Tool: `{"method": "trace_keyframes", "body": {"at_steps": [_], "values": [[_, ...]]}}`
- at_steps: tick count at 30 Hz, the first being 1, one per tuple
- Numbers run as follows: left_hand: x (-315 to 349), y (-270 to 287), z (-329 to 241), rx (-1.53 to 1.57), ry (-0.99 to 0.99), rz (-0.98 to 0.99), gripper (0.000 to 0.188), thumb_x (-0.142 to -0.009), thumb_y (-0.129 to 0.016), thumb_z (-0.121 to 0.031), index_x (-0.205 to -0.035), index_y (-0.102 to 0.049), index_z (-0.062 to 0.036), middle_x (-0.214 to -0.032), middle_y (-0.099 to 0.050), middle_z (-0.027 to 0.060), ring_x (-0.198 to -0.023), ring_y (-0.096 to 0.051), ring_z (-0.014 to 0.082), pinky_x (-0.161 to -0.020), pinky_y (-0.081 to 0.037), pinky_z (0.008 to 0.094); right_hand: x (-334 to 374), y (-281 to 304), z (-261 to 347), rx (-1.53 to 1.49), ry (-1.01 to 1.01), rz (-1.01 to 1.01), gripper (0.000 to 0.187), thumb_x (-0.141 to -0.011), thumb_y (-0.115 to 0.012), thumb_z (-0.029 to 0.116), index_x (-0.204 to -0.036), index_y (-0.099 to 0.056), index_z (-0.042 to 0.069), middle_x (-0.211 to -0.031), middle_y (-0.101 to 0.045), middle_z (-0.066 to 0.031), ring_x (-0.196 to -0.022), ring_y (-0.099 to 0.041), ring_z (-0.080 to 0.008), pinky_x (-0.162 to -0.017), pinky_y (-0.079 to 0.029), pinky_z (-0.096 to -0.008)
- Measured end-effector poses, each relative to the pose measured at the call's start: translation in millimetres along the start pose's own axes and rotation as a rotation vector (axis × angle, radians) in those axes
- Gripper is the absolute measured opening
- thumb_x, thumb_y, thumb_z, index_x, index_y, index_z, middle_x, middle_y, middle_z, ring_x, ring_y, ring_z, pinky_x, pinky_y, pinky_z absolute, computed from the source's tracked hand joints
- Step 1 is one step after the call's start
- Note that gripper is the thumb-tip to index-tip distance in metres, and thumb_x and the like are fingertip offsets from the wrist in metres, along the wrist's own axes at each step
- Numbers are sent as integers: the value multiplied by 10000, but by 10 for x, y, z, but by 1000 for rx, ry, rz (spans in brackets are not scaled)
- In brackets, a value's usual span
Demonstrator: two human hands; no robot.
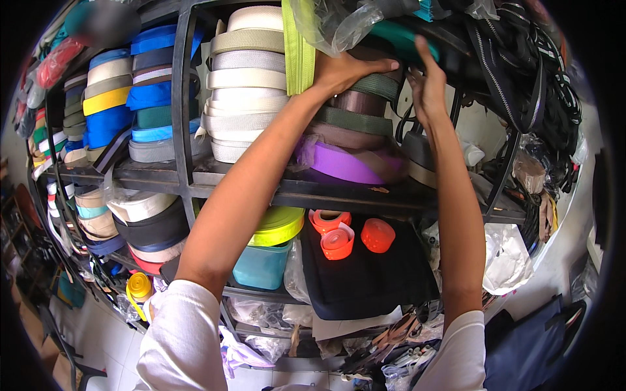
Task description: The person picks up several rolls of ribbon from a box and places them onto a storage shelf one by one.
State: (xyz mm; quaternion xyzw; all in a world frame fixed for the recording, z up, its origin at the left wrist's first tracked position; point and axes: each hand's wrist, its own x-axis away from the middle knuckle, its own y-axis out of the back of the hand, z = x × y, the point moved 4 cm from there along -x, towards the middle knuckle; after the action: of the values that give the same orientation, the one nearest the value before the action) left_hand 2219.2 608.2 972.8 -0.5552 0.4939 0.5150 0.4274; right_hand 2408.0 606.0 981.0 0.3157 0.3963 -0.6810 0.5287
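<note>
Reaching up to 1 o'clock, the two hands stand apart around the top of a stack of webbing rolls (357,120). The left hand (345,73) lies across the upper rolls, thumb stretched out; the right hand (428,88) rises at their far side, fingertips beside a blurred teal strip (427,51). Fingertips are partly hidden, so I cannot tell whether either hand is clamped on anything.

The rolls are flat, ribbed discs in dull green and brown, above a smooth, shinier purple roll (349,163) on the metal shelf (313,194). At 11 o'clock stand coarse-woven white rolls (248,98); at 10 o'clock, blue rolls (150,96) behind an upright post (183,98).

At 12 o'clock, crinkled clear plastic (336,29) and a lime zipper strip (298,52) crowd the left hand. Black zippers (521,72) with metal teeth dangle at 2 o'clock. At 5 o'clock, small orange rolls (378,234) rest on folded black cloth (372,287). A teal plastic tub (262,266) sits at 7 o'clock beneath a lime roll (279,227), and a crumpled white bag (505,257) between 3 and 4.

Any lettering on the wrappings is too small to read.
</note>
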Motion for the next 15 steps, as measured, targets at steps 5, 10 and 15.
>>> {"method": "trace_keyframes", "body": {"at_steps": [5,10,15], "values": [[7,-17,55,182,29,34,924,-536,-872,-519,-1215,-528,4,-1171,-567,159,-1107,-545,280,-979,-432,368,-47,-414,-27,162,18,148,747,-695,-763,456,-1156,-591,-107,-1138,-602,-187,-1032,-575,-261,-910,-425,-329],[33,33,41,120,3,19,849,-576,-861,-496,-1180,-550,13,-1116,-592,162,-1054,-571,274,-956,-439,360,17,-426,-11,102,34,68,524,-814,-681,378,-1159,-618,-12,-1106,-628,-102,-977,-595,-179,-883,-447,-297],[44,-5,58,156,53,83,823,-634,-787,-582,-1169,-583,10,-1141,-603,177,-1067,-565,282,-946,-438,375,-26,-338,-64,131,73,39,539,-835,-655,403,-1206,-598,16,-1123,-626,-103,-1012,-590,-181,-901,-438,-294]]}}
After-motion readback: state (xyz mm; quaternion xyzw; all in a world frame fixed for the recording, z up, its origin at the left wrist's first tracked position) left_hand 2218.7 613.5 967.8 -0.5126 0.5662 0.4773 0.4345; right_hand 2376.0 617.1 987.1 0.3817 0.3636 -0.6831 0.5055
